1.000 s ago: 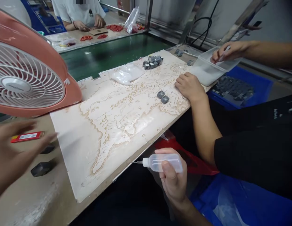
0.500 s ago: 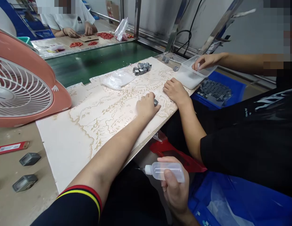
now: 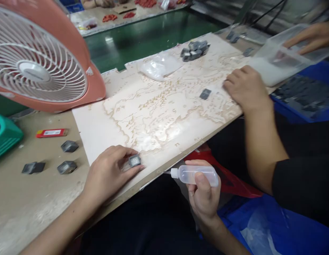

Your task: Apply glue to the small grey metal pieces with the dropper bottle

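My left hand (image 3: 111, 170) grips a small grey box-like piece (image 3: 134, 160) between thumb and fingers, low over the near edge of the map-printed board (image 3: 159, 117). A pale, shiny face of the piece points up. In my right hand (image 3: 205, 193) lies a clear plastic squeeze bottle (image 3: 197, 175) with a white cap and a thin needle tip pointing left, just off the board's front edge. Another grey piece (image 3: 205, 94) rests alone on the board, near a co-worker's hand (image 3: 248, 85).
Several grey pieces (image 3: 67, 166) stand on the table at left, by a red-and-yellow packet (image 3: 52, 132). A pink fan (image 3: 95, 86) is behind them. A grey heap (image 3: 194, 50), a plastic bag (image 3: 159, 65) and a clear tub (image 3: 265, 71) with the co-worker's other hand are farther back.
My left hand has drawn back towards me and left, now with a grey piece in its fingers. A single grey piece shows on the board. The view has swung left and down.
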`<state>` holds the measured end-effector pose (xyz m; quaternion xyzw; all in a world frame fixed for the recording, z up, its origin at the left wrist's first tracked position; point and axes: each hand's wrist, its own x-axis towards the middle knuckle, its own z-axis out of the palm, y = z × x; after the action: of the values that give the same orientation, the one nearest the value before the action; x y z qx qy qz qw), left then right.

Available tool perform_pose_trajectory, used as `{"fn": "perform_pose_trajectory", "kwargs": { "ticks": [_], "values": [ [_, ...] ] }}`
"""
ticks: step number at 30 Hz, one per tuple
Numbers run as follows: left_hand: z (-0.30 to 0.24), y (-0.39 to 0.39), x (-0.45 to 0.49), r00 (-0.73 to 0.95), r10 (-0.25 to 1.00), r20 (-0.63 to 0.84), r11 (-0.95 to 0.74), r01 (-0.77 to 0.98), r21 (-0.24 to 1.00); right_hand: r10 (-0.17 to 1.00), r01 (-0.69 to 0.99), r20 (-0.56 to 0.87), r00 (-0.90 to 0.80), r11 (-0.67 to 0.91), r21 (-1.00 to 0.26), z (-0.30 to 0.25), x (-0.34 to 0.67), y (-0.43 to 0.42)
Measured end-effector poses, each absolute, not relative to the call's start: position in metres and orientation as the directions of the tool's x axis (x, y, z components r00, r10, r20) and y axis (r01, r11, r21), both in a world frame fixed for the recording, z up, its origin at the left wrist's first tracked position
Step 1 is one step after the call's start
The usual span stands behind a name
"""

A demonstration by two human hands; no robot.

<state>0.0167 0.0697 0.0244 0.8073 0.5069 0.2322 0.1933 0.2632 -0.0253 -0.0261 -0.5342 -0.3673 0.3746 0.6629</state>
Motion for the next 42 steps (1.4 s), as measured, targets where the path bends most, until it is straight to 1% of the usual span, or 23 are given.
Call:
{"fn": "perform_pose_trajectory", "kwargs": {
  "ticks": [3,8,12,18,27,34,39,42],
  "values": [
    [0.014,0.035,-0.003,0.324,0.902,0.285,-0.431,0.717,0.548,0.919,-0.157,0.058,0.390,0.128,-0.979,-0.023,0.248,-0.016],
    [0.002,0.019,-0.002,0.334,0.883,0.330,-0.469,0.665,0.581,0.942,-0.172,0.000,0.334,0.061,-0.983,-0.022,0.230,-0.013],
    [-0.002,0.016,-0.004,0.323,0.860,0.395,-0.506,0.635,0.583,0.951,-0.191,-0.064,0.302,-0.005,-0.982,-0.018,0.223,-0.016],
    [-0.004,0.015,-0.004,0.315,0.827,0.466,-0.548,0.636,0.544,0.961,-0.207,-0.053,0.272,0.005,-0.978,-0.010,0.213,-0.012],
    [-0.004,0.012,-0.003,0.341,0.809,0.478,-0.574,0.633,0.520,0.967,-0.216,-0.063,0.245,-0.009,-0.976,-0.008,0.208,-0.010],
    [-0.005,0.010,-0.005,0.355,0.810,0.467,-0.574,0.643,0.507,0.966,-0.177,-0.127,0.225,-0.088,-0.980,-0.007,0.211,-0.007],
    [-0.005,0.010,-0.006,0.379,0.794,0.475,-0.596,0.635,0.491,0.970,-0.094,-0.063,0.237,-0.041,-0.995,0.005,0.216,0.000],
    [-0.005,0.011,-0.006,0.374,0.797,0.475,-0.593,0.635,0.495,0.967,-0.068,-0.047,0.252,-0.031,-0.997,0.006,0.218,0.001]
  ]
}}
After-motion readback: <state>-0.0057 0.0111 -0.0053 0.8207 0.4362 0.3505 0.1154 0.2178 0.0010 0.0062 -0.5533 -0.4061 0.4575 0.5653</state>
